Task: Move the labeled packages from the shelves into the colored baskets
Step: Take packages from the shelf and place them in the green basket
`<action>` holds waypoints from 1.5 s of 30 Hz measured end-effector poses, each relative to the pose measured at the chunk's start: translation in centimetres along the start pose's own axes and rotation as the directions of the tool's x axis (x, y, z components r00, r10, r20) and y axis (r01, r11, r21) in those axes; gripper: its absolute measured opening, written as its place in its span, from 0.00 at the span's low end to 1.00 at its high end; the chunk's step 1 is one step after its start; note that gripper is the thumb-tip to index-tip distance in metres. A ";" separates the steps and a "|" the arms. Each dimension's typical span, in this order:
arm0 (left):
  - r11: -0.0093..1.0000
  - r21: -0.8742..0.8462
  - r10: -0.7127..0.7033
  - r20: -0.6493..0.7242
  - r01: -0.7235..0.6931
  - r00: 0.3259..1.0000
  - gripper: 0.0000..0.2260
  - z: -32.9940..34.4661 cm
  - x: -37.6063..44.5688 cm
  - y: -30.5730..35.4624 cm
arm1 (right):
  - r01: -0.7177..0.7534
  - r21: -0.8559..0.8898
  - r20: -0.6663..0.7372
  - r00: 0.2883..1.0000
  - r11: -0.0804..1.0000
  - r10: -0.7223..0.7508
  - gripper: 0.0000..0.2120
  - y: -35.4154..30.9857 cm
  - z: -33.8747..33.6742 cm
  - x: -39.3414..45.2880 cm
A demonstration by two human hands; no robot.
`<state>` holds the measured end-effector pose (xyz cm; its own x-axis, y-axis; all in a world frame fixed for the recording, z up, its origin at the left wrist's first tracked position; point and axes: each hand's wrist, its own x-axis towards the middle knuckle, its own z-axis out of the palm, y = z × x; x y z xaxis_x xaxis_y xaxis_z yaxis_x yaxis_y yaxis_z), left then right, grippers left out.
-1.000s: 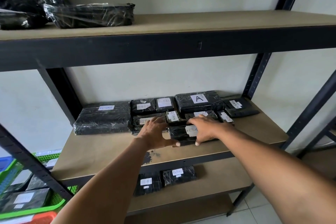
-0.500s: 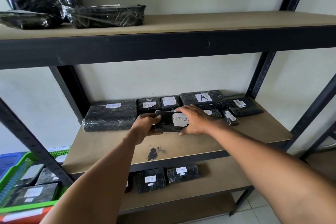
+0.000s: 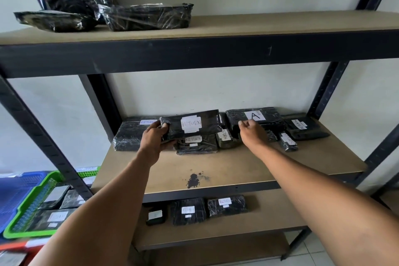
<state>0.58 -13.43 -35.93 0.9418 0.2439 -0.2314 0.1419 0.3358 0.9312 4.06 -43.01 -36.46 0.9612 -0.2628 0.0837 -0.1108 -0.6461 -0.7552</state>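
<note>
We take the middle shelf (image 3: pixel 237 170) as our landmark. Our left hand (image 3: pixel 154 137) grips the left end of a black RETURN package (image 3: pixel 191 124), thumb on its front face and fingers curled underneath, holding it lifted above the shelf and tilted toward us so its white label shows. Our right hand (image 3: pixel 251 130) is to the right of that package, fingers loosely curled and holding nothing; it sits just in front of the package marked A (image 3: pixel 254 117), and we cannot tell whether it touches it. That A package lies at the back of the shelf, right of center. Below the lifted package, flat on the shelf, are another RETURN pack (image 3: pixel 195 143) and a small pack (image 3: pixel 225 139) beside it with its label turned sideways. A large wrapped block (image 3: pixel 129 136) lies at the shelf's left end, partly behind our left hand. At the right end are a dark flat pack (image 3: pixel 306 128) and a thin one (image 3: pixel 288 141) in front of it. A black stain (image 3: pixel 193 180) marks the shelf's front edge. Above the shelf, the top board carries three wrapped bundles (image 3: pixel 146 16), one standing with a RETURN label. Below it, a lower board holds three small packs (image 3: pixel 226 205). Left of and below the shelf sits a green basket (image 3: pixel 28 207) with packs inside, a blue basket (image 3: pixel 13 192) beside it and a red one (image 3: pixel 15 248) nearer to us.
</note>
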 end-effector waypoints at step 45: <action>0.998 -0.063 0.007 -0.059 -0.011 0.998 0.09 -2.2 1.3 0.4 | -0.381 0.493 0.193 0.925 0.783 0.328 0.17 0.0 3.8 0.0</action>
<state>1.22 -10.99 -36.51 0.9232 0.2995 -0.2408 0.1119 0.3899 0.9140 4.97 -40.28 -38.93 0.9013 -0.3166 -0.2958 -0.3280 -0.0524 -0.9432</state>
